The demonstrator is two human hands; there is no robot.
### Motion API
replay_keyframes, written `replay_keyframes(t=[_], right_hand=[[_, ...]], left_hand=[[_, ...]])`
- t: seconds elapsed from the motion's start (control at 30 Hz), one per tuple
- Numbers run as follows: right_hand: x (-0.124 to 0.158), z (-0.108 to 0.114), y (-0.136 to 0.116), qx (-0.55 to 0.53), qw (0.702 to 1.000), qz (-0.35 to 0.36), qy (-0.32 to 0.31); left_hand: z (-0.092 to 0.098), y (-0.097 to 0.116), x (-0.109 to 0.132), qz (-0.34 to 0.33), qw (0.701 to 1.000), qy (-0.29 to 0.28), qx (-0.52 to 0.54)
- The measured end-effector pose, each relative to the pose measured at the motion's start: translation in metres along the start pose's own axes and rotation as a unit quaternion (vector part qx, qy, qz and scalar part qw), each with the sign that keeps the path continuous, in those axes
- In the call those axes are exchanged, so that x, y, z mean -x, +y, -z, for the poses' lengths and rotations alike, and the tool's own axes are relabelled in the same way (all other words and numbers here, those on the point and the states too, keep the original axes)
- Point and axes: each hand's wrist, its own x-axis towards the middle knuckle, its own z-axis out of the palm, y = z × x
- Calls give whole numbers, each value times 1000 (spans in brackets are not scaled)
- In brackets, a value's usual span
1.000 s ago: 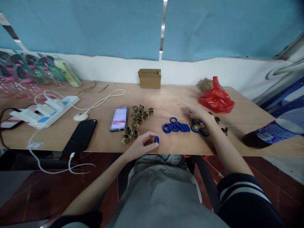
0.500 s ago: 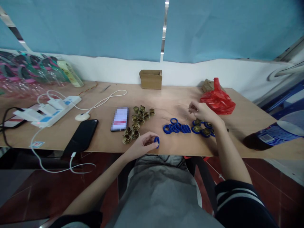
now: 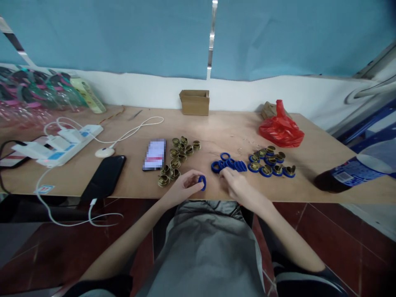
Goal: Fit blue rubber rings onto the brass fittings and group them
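From the head camera, the left hand (image 3: 182,187) sits at the near edge of the bench (image 3: 216,132), its fingers closed around a single blue ring (image 3: 202,182) pinched upright between thumb and fingertips. The right hand (image 3: 236,186) lies just beside it, fingers curled and reaching into the near end of the pile of blue rings (image 3: 229,164); it touches the pile, but whether it actually grips anything is too blurred to tell. The held ring is just off the bench's front edge, between the two hands and close to the pile.

Left of the left hand is a cluster of brass fittings (image 3: 177,159), spread from the bench edge back toward the middle. Beside them a phone (image 3: 154,154) lies flat with its screen lit, and a second, dark phone (image 3: 105,177) lies near the front edge with a white cable (image 3: 93,206) hanging from it. Farther left stand a white power strip (image 3: 66,144) and a small white puck (image 3: 104,152) on a cord.

Right of the ring pile, a row of brass fittings set in blue rings (image 3: 270,164) lies well apart from both hands. Behind them is a red plastic bag (image 3: 281,128), and at the back of the bench a small cardboard box (image 3: 194,102). A dark bottle (image 3: 349,173) lies on its side at the far right.
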Motion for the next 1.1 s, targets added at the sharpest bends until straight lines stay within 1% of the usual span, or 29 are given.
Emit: replay_keyframes(t=[0.1,0.17,0.23,0.4,0.7,0.83,1.1], right_hand=[[5,-24,-5,48,999,-13,-7],[5,-33,-2,67,997,-23,-1],[4,-37,2,65,998,-23,7],[5,-37,9,13,999,-9,41],[8,-39,12,-75,992,11,103],[8,-37,10,-102,989,3,108],[8,-37,9,-114,988,-5,106]], left_hand=[[-1,0,0,2,1000,2,-6],[-1,1,-1,3,1000,-2,-1],[-1,1,-1,4,1000,-4,4],[-1,0,-1,2,1000,-6,5],[0,-2,0,4,1000,-10,-2],[0,-1,0,6,1000,-2,-5],[-1,-1,0,11,1000,0,-2]])
